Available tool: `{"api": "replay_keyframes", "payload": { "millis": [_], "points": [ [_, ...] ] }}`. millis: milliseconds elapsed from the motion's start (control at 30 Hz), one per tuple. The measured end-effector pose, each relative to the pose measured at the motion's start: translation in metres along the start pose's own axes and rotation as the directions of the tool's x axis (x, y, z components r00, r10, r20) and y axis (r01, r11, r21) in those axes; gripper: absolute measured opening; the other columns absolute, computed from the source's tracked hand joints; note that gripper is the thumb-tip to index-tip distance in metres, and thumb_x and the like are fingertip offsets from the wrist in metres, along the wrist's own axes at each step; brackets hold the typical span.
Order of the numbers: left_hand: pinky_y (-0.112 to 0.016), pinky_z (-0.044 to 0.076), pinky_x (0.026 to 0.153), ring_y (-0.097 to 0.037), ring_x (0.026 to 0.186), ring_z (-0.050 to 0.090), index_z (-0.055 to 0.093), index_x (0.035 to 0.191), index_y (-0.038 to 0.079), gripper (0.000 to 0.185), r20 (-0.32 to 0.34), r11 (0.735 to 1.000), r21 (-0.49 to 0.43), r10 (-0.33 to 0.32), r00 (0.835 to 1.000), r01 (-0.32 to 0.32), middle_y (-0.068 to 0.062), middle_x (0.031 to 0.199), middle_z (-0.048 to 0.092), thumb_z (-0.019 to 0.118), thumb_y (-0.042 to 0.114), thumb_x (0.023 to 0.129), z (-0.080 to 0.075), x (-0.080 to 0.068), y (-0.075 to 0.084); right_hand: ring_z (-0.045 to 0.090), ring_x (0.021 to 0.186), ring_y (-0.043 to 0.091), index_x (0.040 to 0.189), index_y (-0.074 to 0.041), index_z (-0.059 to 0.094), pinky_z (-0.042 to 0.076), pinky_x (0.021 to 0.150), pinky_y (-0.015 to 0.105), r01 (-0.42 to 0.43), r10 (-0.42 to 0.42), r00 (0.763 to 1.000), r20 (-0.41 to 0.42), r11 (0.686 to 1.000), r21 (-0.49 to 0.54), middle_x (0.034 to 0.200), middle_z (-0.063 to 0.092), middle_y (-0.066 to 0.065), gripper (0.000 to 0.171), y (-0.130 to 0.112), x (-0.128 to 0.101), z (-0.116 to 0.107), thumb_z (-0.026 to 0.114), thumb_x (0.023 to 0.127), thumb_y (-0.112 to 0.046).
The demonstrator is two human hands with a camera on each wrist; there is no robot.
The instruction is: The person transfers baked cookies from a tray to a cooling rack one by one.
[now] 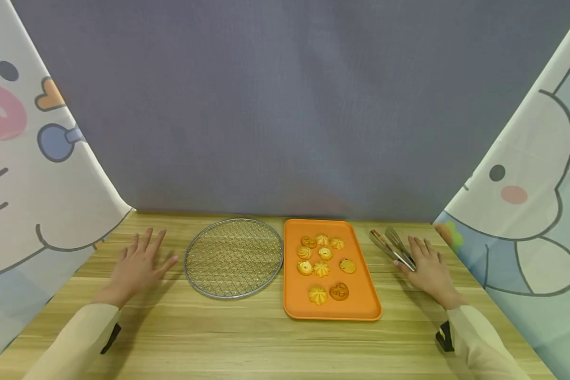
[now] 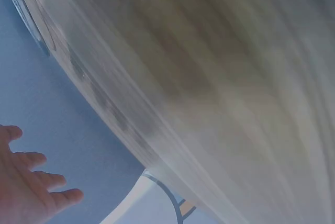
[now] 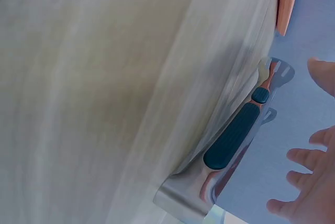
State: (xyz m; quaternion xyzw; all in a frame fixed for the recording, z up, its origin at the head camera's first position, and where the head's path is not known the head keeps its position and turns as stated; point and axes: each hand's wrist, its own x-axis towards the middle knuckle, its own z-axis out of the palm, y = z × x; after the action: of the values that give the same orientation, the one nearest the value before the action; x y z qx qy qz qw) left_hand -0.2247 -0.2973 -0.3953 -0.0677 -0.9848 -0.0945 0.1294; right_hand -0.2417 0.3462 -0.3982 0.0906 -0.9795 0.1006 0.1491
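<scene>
My left hand (image 1: 135,266) is held over the table to the left of a round wire rack (image 1: 235,258), fingers spread and holding nothing. In the left wrist view the same hand (image 2: 21,187) shows extended fingers. Metal tongs (image 1: 401,259) with dark grips (image 3: 233,137) lie on the right, their two arms apart. My right hand (image 1: 427,272) is beside the handle end, overlapping it in the head view. The right wrist view shows that hand (image 3: 314,182) apart from the tongs, fingers extended and gripping nothing.
An orange tray (image 1: 358,303) with several cookies (image 1: 321,269) stands between the rack and the tongs. All rest on a wooden table (image 1: 228,338). A grey cloth (image 1: 285,105) rises behind the table, with cartoon-printed cloths (image 1: 532,237) at both sides.
</scene>
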Motion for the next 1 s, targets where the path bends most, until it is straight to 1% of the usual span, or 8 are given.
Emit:
{"api": "replay_keyframes", "payload": {
  "millis": [200,300,400,567,633,767,1000],
  "points": [
    [-0.073,0.016,0.096,-0.059,0.126,0.018,0.014,0.147,0.008,0.08,-0.048,0.999,-0.022,0.035,0.998,-0.037,-0.031,0.145,0.017,0.05,0.05,0.089,0.004,0.008,0.001,0.03,0.121,0.055,0.137,0.01,0.027,0.026,0.09,0.072,0.002,-0.003,0.999,-0.037,1.0,-0.017,0.133,0.035,0.036,0.08,0.003,0.003,0.0,0.061,0.085,-0.04],
    [-0.073,0.021,0.094,-0.059,0.123,0.023,0.02,0.145,0.004,0.08,-0.058,0.998,-0.034,0.048,0.997,-0.05,-0.032,0.143,0.022,0.054,0.048,0.087,0.004,0.011,0.003,0.036,0.115,0.057,0.135,0.012,0.028,0.032,0.087,0.07,-0.009,0.009,0.999,-0.038,1.0,-0.012,0.128,0.038,0.039,0.079,0.005,0.005,0.001,0.063,0.084,-0.037],
    [-0.072,0.027,0.091,-0.059,0.12,0.028,0.022,0.143,0.001,0.08,-0.046,0.997,-0.054,0.057,0.997,-0.059,-0.034,0.141,0.024,0.056,0.045,0.087,0.004,0.014,0.005,0.039,0.11,0.058,0.135,0.014,0.027,0.037,0.083,0.068,-0.025,0.025,1.0,-0.015,1.0,0.007,0.124,0.04,0.042,0.08,0.007,0.006,0.001,0.062,0.084,-0.037],
    [-0.068,0.037,0.084,-0.059,0.111,0.039,0.023,0.142,-0.001,0.078,-0.013,0.993,-0.085,0.075,0.997,-0.076,-0.037,0.138,0.027,0.057,0.043,0.087,0.007,0.018,0.008,0.042,0.106,0.058,0.135,0.015,0.025,0.041,0.079,0.065,-0.064,0.061,0.997,0.042,0.996,0.062,0.124,0.038,0.044,0.081,0.009,0.007,0.002,0.062,0.085,-0.037],
    [-0.068,0.038,0.084,-0.059,0.11,0.041,0.024,0.142,-0.001,0.077,-0.004,0.992,-0.097,0.079,0.997,-0.079,-0.036,0.138,0.028,0.058,0.041,0.087,0.009,0.02,0.009,0.044,0.105,0.058,0.135,0.016,0.024,0.042,0.079,0.064,-0.077,0.071,0.995,0.065,0.993,0.088,0.124,0.038,0.044,0.081,0.008,0.008,0.002,0.062,0.085,-0.036],
    [-0.067,0.038,0.086,-0.057,0.111,0.041,0.028,0.14,-0.003,0.076,0.001,0.989,-0.116,0.091,0.996,-0.091,-0.036,0.136,0.031,0.061,0.038,0.086,0.012,0.023,0.012,0.047,0.102,0.057,0.133,0.018,0.025,0.044,0.079,0.061,-0.095,0.083,0.992,0.096,0.987,0.128,0.121,0.041,0.044,0.077,0.008,0.009,0.004,0.063,0.085,-0.03],
    [-0.067,0.039,0.086,-0.058,0.11,0.042,0.03,0.138,-0.004,0.074,0.028,0.987,-0.135,0.094,0.995,-0.089,-0.037,0.134,0.034,0.062,0.037,0.085,0.017,0.024,0.018,0.056,0.085,0.049,0.123,0.022,0.035,0.047,0.068,0.053,-0.079,0.067,0.995,0.078,0.985,0.154,0.101,0.054,0.039,0.069,0.011,0.009,0.008,0.066,0.083,-0.025]
  ]
}}
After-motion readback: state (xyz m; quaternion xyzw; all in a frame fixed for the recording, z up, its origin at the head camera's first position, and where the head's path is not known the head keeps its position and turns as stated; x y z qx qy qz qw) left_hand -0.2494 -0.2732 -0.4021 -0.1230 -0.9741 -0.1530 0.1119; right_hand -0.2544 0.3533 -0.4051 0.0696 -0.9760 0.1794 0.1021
